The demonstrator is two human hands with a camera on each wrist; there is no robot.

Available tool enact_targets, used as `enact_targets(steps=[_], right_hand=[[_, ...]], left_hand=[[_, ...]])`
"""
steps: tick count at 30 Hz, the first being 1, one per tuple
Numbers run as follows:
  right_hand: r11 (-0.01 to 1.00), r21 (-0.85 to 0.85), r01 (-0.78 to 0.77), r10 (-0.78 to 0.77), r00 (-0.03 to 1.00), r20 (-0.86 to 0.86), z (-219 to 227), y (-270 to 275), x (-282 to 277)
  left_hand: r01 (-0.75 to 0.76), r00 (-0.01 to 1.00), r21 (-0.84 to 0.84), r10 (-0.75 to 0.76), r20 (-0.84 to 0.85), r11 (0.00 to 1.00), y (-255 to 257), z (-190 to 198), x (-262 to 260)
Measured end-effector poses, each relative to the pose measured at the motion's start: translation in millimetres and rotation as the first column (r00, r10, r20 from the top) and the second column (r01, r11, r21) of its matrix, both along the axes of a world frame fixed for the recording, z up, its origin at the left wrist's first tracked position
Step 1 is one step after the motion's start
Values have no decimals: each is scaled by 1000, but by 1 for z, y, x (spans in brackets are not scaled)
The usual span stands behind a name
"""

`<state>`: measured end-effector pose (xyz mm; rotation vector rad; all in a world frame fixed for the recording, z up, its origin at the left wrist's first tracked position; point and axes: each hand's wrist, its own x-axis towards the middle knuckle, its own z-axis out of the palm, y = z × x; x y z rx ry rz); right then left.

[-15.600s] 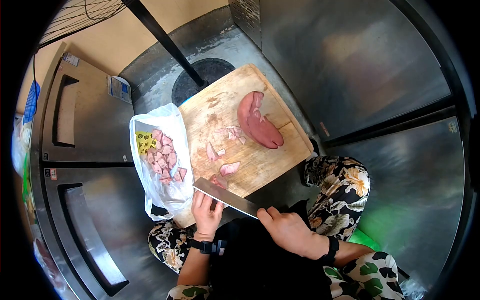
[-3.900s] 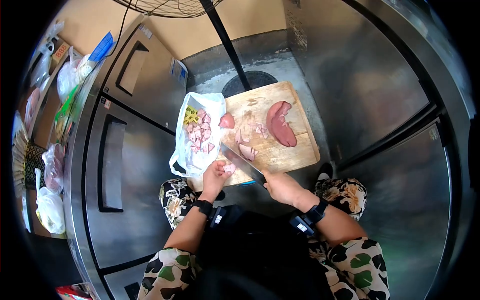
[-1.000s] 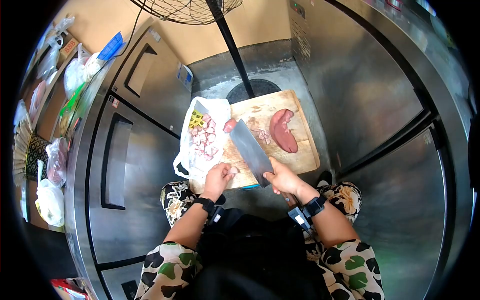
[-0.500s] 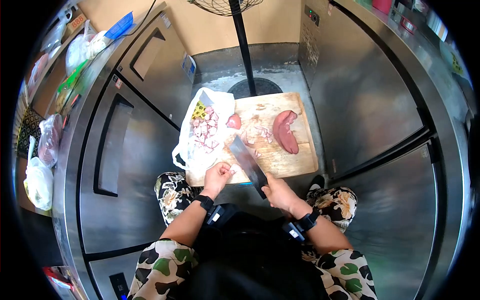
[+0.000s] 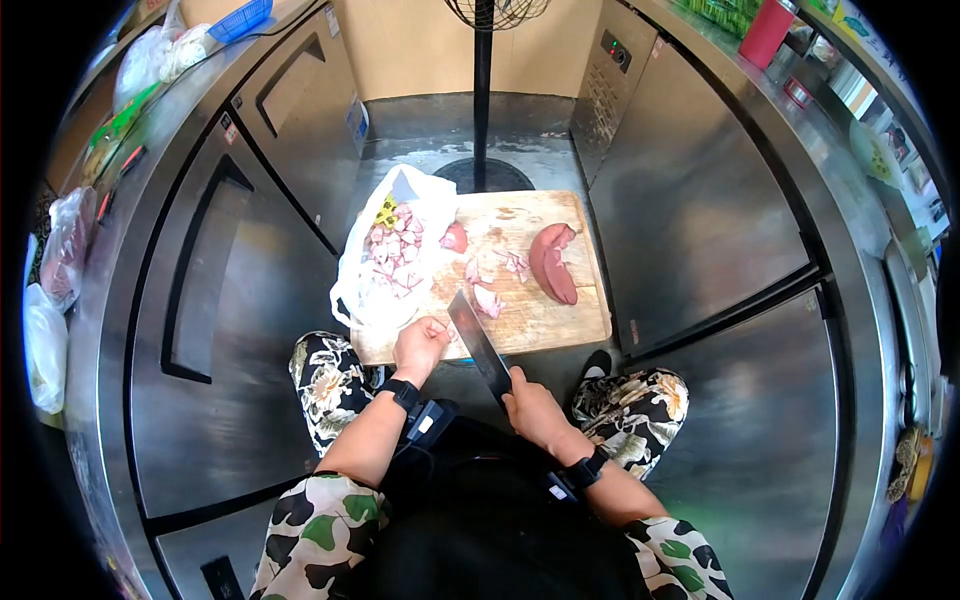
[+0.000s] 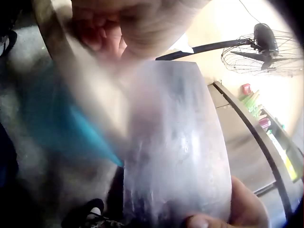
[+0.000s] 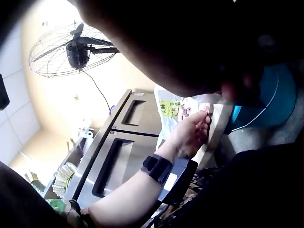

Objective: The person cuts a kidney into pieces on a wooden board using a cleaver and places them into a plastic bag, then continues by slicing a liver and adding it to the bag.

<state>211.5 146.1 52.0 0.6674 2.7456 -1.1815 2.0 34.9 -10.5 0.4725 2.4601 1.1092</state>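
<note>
My right hand (image 5: 537,408) grips a cleaver (image 5: 478,345) by its handle end, with the blade slanting over the near edge of the wooden cutting board (image 5: 545,325). Beside the blade, my left hand (image 5: 421,348) pinches a small pink piece of meat (image 5: 451,332) at the board's front. The blade (image 6: 175,142) fills the middle of the left wrist view and hides what lies behind it. A large curved piece of reddish meat (image 5: 551,265) lies at the board's right. Trimmed scraps (image 5: 487,301) and a rounded chunk (image 5: 454,237) lie further left.
An open white plastic bag (image 5: 345,290) holding cut meat pieces and a yellow printed packet (image 5: 386,211) sits at the board's left. Steel cabinets (image 5: 700,200) stand on both sides. A fan pole (image 5: 482,110) rises behind, and a teal bucket (image 7: 266,102) is under the board.
A rounded chunk has appeared beside the bag since the earliest frame. The cleaver, seen broadside a second ago, has turned more edge-on. My left hand keeps its pinch at the board's front.
</note>
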Motion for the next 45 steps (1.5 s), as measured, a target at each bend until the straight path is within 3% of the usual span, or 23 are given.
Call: enact_targets(steps=[8, 14, 32, 45], right_hand=[[994, 112, -4, -2, 999, 51, 3, -12, -4], [947, 304, -106, 73, 990, 119, 17, -23, -6], [986, 160, -56, 28, 985, 172, 25, -24, -8], [979, 197, -49, 21, 990, 140, 19, -29, -9]], left_hand=[[15, 1000, -19, -15, -18, 1000, 0, -2, -1], [54, 998, -68, -55, -13, 996, -2, -4, -2], [64, 997, -84, -66, -26, 994, -1, 6, 3], [17, 1000, -103, -18, -7, 995, 0, 8, 6]])
